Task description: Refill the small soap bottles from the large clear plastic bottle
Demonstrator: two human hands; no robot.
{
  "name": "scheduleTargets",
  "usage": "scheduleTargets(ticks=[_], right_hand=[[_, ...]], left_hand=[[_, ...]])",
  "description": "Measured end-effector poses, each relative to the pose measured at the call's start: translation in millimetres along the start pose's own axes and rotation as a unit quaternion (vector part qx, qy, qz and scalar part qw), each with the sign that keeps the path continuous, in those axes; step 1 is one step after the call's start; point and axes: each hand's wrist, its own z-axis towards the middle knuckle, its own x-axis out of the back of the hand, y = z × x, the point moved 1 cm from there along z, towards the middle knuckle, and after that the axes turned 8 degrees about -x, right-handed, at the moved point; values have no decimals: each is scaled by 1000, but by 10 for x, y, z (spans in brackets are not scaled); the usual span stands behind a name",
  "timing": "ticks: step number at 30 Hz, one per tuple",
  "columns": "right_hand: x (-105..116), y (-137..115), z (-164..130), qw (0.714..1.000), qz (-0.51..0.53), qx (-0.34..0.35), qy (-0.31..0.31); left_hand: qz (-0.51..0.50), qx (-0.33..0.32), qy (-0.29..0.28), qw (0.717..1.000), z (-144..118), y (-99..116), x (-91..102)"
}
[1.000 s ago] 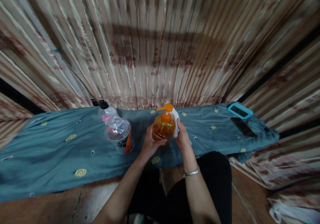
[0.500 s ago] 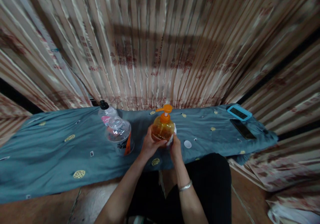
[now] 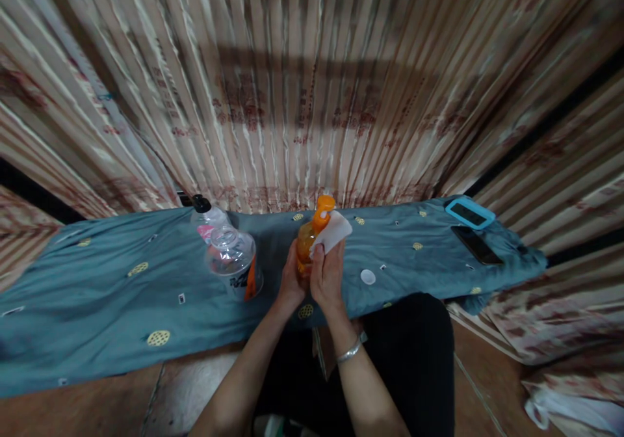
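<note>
An amber pump bottle [image 3: 305,240] with an orange pump top stands tilted slightly between my hands at the middle of the cloth-covered table. My left hand [image 3: 291,282] is wrapped round its left side and lower part. On the bottle's right, my right hand [image 3: 327,274] is closed on a white wipe [image 3: 333,231], which lies against the bottle and stands up above my fingers. Part of the bottle is hidden behind the wipe and my right hand. Whether its base touches the cloth I cannot tell.
Left of my hands stand a clear plastic tub [image 3: 231,261] and a clear bottle with a black cap [image 3: 207,212]. A small white disc [image 3: 368,276] lies to the right. Farther right are a blue-framed device [image 3: 470,213] and a dark phone [image 3: 475,245]. A pleated curtain [image 3: 302,99] hangs behind.
The bottle has turned and tilted in my hands. My right hand has moved left and up across its side, and the white wipe now shows widely above the fingers.
</note>
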Motion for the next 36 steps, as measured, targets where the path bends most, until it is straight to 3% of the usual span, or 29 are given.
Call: scheduleTargets(ticks=[2,8,12,16,18,24,28,31,36], right_hand=[[-37,192,-133,1000,12,-24,6],[-66,622,-575,996,38,-84,-16],[37,436,-619,996,32,-77,-30],[83,34,-429,999,12,-25,-29],[42,-45,-348,1000,5,-1,-23],[-119,323,-603,999,17,-41,-26],[-24,437,-767,993,51,-86,-56],[127,304,-526,988,93,-105,-58],[207,129,283,969,198,-126,-80]], left_hand=[[7,16,-31,999,-18,-31,80],[-81,74,-46,993,-41,-99,214],[-84,87,-41,992,-60,-42,231],[-86,83,-39,992,-55,-1,233],[-95,80,-35,992,-48,9,229],[-95,76,-45,992,-53,20,195],[-95,81,-43,991,-88,-27,181],[-91,98,-35,990,-115,-53,166],[-104,75,-25,991,-133,51,62]])
